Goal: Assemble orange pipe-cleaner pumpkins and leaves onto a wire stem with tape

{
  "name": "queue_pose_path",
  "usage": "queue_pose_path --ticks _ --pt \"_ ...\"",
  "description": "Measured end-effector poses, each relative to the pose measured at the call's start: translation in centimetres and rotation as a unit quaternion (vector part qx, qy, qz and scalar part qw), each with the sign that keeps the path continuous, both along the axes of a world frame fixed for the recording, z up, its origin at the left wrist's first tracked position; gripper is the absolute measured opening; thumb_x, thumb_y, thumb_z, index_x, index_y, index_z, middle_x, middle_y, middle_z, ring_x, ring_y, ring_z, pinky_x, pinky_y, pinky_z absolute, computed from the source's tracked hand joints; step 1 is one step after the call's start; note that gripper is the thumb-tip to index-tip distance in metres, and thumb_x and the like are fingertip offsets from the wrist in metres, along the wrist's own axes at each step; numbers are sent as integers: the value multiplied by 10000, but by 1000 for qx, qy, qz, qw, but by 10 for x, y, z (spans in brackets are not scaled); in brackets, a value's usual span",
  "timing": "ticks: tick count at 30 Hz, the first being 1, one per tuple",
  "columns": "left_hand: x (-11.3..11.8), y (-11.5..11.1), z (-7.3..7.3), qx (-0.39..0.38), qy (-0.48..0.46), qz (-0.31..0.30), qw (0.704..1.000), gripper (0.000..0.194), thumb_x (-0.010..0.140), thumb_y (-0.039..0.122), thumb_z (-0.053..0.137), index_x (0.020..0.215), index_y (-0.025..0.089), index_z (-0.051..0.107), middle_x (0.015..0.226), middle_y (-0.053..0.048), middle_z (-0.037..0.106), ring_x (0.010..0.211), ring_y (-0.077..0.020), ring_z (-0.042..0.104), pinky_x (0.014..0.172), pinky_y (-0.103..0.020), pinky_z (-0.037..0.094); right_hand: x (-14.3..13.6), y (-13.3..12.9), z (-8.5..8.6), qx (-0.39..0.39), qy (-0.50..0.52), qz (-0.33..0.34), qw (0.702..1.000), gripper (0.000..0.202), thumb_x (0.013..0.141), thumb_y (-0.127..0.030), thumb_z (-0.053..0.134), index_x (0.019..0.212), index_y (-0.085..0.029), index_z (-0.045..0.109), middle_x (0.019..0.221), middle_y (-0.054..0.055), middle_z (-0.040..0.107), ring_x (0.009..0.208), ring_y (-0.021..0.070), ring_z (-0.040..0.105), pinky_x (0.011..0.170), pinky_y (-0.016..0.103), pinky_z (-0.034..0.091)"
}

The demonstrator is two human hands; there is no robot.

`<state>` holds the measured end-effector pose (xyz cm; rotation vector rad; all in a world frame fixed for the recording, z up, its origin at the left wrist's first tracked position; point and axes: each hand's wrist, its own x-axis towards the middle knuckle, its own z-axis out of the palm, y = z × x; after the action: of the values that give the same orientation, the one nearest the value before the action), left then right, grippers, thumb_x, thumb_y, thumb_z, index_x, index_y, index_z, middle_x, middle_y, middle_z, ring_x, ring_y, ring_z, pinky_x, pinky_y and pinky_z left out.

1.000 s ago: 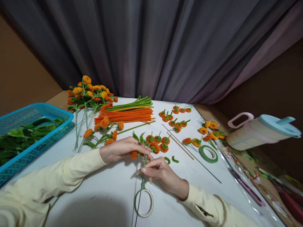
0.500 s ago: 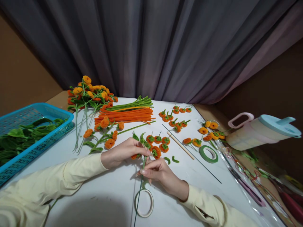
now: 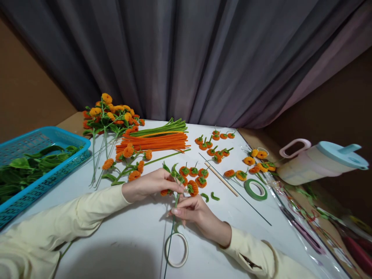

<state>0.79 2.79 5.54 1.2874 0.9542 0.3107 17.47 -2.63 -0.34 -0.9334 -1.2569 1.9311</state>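
My left hand (image 3: 154,183) pinches the top of an orange pipe-cleaner flower spray, near its small green leaves (image 3: 173,171). Just below, the fingers of my right hand (image 3: 199,214) close around the same green-wrapped stem (image 3: 176,199). From that grip a thin dark wire (image 3: 166,259) runs down toward the near edge. A roll of floral tape (image 3: 186,250) lies under my right hand, its green strip leading up to the fingers. Orange flower heads (image 3: 201,181) lie right behind my hands; those of the spray are partly covered by my fingers.
A blue basket (image 3: 83,149) of green leaves stands left. Finished flowers (image 3: 106,99) and orange pipe cleaners (image 3: 157,142) lie at the back. Rightward are a wooden stick (image 3: 222,179), a green tape roll (image 3: 248,190), scissors (image 3: 308,236) and a lidded cup (image 3: 314,162).
Hardly anything differs. My left hand and sleeve have shifted very slightly left, while both hands keep their pinch on the stem.
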Motion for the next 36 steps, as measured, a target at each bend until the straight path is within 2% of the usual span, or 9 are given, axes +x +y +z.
queue_pose_path --ticks 5,10,15,20,22,25,29,32,36 --pt "-8 10 8 37 33 -78 996 251 714 334 627 842 141 723 745 -32 672 619 -112 496 549 -212 331 0 0 0 4 11 -6 1000 252 688 -341 743 745 -96 755 418 -22 496 400 54 379 421 223 235" --pt "-14 18 10 48 36 -108 992 285 732 317 626 972 176 690 759 -12 677 668 -125 545 607 -214 386 0 -1 2 6 13 -6 1000 226 695 -325 738 754 -108 757 454 -24 492 419 52 382 424 227 231" --pt "-17 26 10 4 -40 -71 997 285 741 286 622 1006 184 647 1013 -57 667 900 -177 596 795 -269 425 0 -1 4 -8 16 -1 1000 234 670 -345 752 673 -111 745 468 -21 493 421 54 383 411 220 231" --pt "-21 36 -4 -47 -172 -64 982 338 727 205 565 1058 156 609 1134 -105 618 1108 -231 514 907 -329 378 -1 1 2 -19 30 13 999 254 665 -350 751 592 -109 721 481 -4 521 432 61 407 406 215 214" --pt "-21 37 -9 -17 -213 -71 974 418 655 144 554 1068 163 611 1201 -97 580 1181 -249 449 944 -347 352 -2 1 3 -27 42 23 998 238 664 -344 753 640 -108 734 493 0 537 430 59 415 406 214 211" --pt "-20 34 -7 82 -226 -98 966 513 586 149 541 1094 176 609 1269 -76 534 1247 -276 356 1032 -400 256 -2 2 4 -42 63 32 997 233 648 -342 764 642 -110 735 519 8 564 427 60 440 408 216 215" --pt "-20 28 5 182 -163 -220 944 477 635 266 589 1104 185 615 1232 -73 558 1298 -297 251 1080 -422 151 -2 4 4 -41 72 52 995 248 647 -351 766 695 -109 746 485 -10 545 413 52 430 411 213 222" --pt "-21 29 13 226 -97 -271 931 405 701 331 608 1085 207 629 1152 -82 588 1265 -298 290 1054 -392 217 -2 5 0 -31 70 67 995 274 652 -376 762 721 -111 747 486 -9 552 419 56 438 416 211 244" --pt "-19 31 12 296 -86 -276 911 310 767 341 586 1036 200 649 1051 -98 597 1141 -268 423 1001 -342 297 -1 5 -3 -17 66 74 995 311 661 -410 750 728 -107 743 483 -9 554 424 57 443 426 211 253"
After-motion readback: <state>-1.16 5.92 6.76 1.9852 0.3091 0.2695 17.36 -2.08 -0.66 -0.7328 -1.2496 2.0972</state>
